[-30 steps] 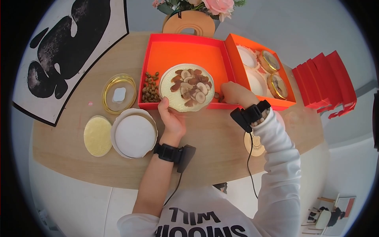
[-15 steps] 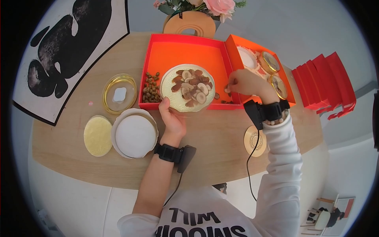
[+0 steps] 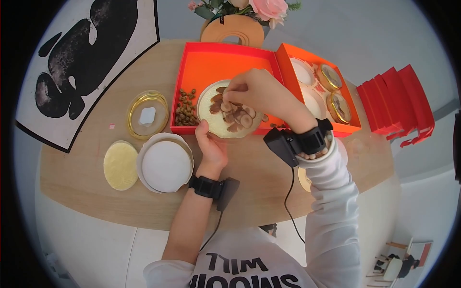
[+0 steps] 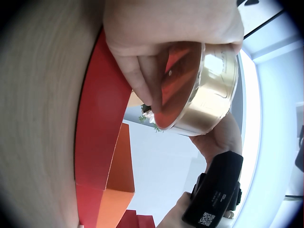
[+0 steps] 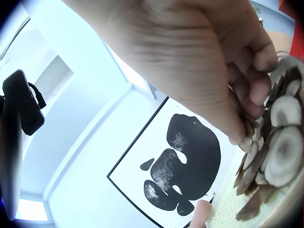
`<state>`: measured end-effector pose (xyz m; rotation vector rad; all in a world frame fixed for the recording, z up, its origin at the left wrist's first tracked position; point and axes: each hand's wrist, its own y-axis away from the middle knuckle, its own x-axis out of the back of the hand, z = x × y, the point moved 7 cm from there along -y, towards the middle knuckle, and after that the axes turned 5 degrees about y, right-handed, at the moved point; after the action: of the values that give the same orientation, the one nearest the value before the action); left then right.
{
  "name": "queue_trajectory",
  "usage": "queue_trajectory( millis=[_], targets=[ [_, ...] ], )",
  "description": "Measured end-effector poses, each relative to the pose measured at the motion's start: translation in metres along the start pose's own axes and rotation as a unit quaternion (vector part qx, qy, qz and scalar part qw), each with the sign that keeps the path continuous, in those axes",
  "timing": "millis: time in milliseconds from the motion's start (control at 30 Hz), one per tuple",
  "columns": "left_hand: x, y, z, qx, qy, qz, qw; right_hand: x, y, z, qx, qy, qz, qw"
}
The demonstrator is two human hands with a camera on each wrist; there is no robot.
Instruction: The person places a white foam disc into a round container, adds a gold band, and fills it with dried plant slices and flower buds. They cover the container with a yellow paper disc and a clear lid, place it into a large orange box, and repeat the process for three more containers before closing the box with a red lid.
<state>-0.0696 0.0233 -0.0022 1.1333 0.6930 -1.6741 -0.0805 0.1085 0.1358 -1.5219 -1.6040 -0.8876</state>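
In the head view, my left hand (image 3: 211, 150) holds a round gold container (image 3: 207, 111) from below, thumb at its rim; its metallic side (image 4: 213, 92) shows in the left wrist view. Brown and pale dried slices (image 3: 245, 120) lie inside on an embossed yellow surface. Over the container, my right hand (image 3: 269, 96) has thumb and fingertips pinched on a slice (image 5: 248, 142), low against the pile in the right wrist view. The container is above the front of the red box (image 3: 230, 62); small brown balls (image 3: 185, 113) lie in the box's left corner.
An orange box (image 3: 354, 113) with gold-rimmed jars stands at the right, red packets (image 3: 384, 103) beyond it. At the left are a clear gold-rimmed lid (image 3: 132, 115), a yellow disc (image 3: 120, 165) and a white round container (image 3: 165, 165). Flowers (image 3: 269, 9) stand behind.
My right hand has moved left from the red box's right front corner to over the gold container. My left hand keeps its hold on the container nearly in place.
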Motion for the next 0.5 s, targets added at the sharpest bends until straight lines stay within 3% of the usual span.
queue_trajectory(
  millis=[167,267,400,500],
  targets=[
    [-0.003,0.001,0.001,-0.003,-0.005,-0.014,1.000,-0.002,-0.006,0.010,-0.035,-0.003,0.044,0.998],
    [0.000,0.000,0.002,-0.014,-0.014,-0.006,1.000,0.010,-0.001,0.010,-0.002,0.032,0.140,0.990],
    [0.000,0.000,0.001,-0.013,-0.005,-0.008,1.000,0.037,0.010,0.031,-0.044,0.050,0.220,0.973],
    [-0.001,0.000,0.001,-0.008,-0.002,-0.005,1.000,0.033,0.022,0.070,-0.164,0.186,0.059,0.967]
  ],
)
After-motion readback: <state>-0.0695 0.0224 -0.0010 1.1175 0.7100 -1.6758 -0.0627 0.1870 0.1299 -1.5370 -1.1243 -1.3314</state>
